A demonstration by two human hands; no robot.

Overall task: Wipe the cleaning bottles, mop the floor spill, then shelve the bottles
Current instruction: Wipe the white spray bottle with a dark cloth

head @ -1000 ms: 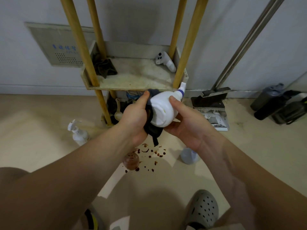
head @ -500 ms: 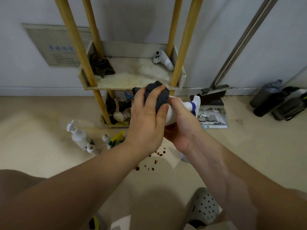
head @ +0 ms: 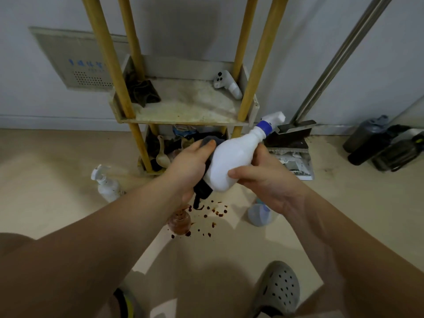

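Head view: white spray bottle [head: 231,161] held tilted above floor spill [head: 215,212], near side of shelf [head: 183,121].
Right hand [head: 263,180]: fingers curled round bottle's base.
Left hand [head: 190,161]: grips dark cloth [head: 203,190] against bottle's left side.

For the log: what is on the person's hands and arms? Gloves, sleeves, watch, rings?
Nothing that shows. The left hand and right hand are bare, without gloves, and I see no rings. Both forearms are bare up to the frame edge: no sleeve, watch or band. A grey perforated clog is on one foot.
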